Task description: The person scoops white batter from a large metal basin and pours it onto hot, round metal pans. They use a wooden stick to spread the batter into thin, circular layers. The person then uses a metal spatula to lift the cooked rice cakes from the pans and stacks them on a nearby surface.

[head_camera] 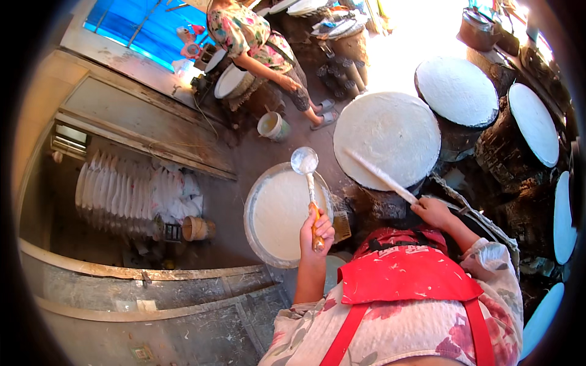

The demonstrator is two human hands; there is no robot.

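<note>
In my left hand (317, 231) is a metal ladle (304, 161) with an orange-brown handle, its bowl raised over the far edge of a wide basin (250, 219). Pale batter (277, 212) fills much of that basin. My right hand (432, 212) grips one end of a long, flat, pale stick (382, 174). The stick reaches over a large round griddle (389, 123), whose top bears a whitish layer. Whether the stick's tip touches that layer, I cannot tell.
Several more round griddles (458, 91) with white tops curve around my right. Another person (256, 43) stands ahead, near a bucket (274, 126) and stacked honeycomb briquettes (348, 75). White sacks (119, 187) are piled at left, beside a wooden partition (151, 123).
</note>
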